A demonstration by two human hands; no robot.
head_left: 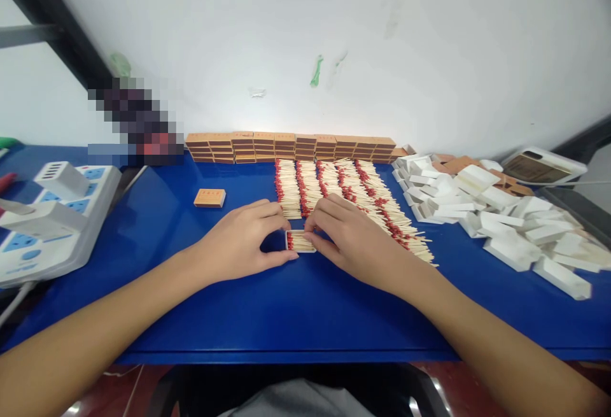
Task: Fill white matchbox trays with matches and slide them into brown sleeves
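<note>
A small white matchbox tray (300,241) filled with red-tipped matches lies on the blue table (296,315), held between both hands. My left hand (243,239) pinches its left end with thumb and fingers. My right hand (348,235) curls over its right end, fingers pressed on the matches. Just behind lie rows of loose matches (344,197), fanned out toward the right.
A row of stacked orange matchboxes (291,147) lines the white wall. One orange matchbox (209,198) lies alone at the left. A heap of white empty trays (496,216) fills the right. A power strip (48,219) sits at the left edge, a phone (541,167) far right.
</note>
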